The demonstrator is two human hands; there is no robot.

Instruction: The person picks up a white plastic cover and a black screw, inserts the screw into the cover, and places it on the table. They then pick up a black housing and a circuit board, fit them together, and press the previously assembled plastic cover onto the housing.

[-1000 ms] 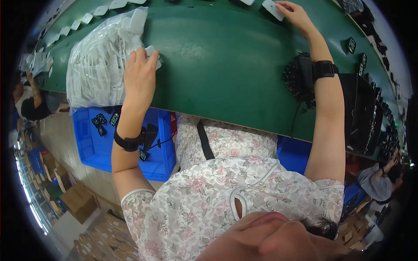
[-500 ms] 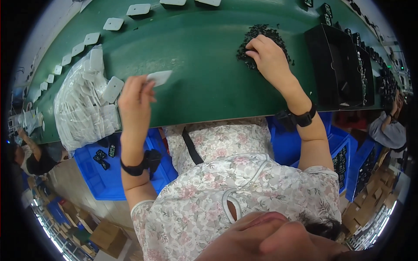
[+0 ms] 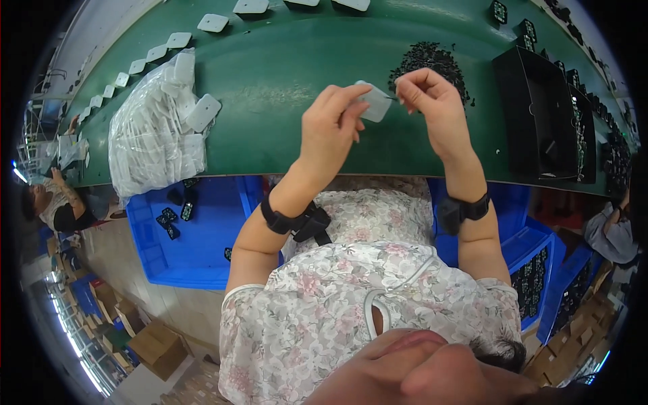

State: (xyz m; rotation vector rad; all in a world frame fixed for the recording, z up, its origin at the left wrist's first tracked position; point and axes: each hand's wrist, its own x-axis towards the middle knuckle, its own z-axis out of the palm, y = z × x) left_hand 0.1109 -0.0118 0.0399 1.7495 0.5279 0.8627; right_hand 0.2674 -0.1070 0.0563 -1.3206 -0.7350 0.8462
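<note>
My left hand [image 3: 327,128] grips a thin white plastic cover [image 3: 376,105] with rounded corners, raised above the green table [image 3: 270,121]. Close to the cover's right edge, my right hand [image 3: 437,111] pinches a small dark piece [image 3: 393,98]; its exact shape is too small to make out. Just beyond the right hand lies a heap of small black parts [image 3: 426,57], partly hidden by the fingers. Another white cover [image 3: 202,112] rests against the clear plastic bag [image 3: 152,142] full of similar covers, at the left.
White covers [image 3: 213,23] stand in a curved row along the far left of the table. A black open box [image 3: 520,128] sits at the right, with dark units [image 3: 528,30] lined up behind it. Blue bins [image 3: 175,260] stand below the table edge, some holding dark parts.
My left hand has carried the white cover rightward, next to my right hand. My right hand has come off the black heap toward the cover with a small piece.
</note>
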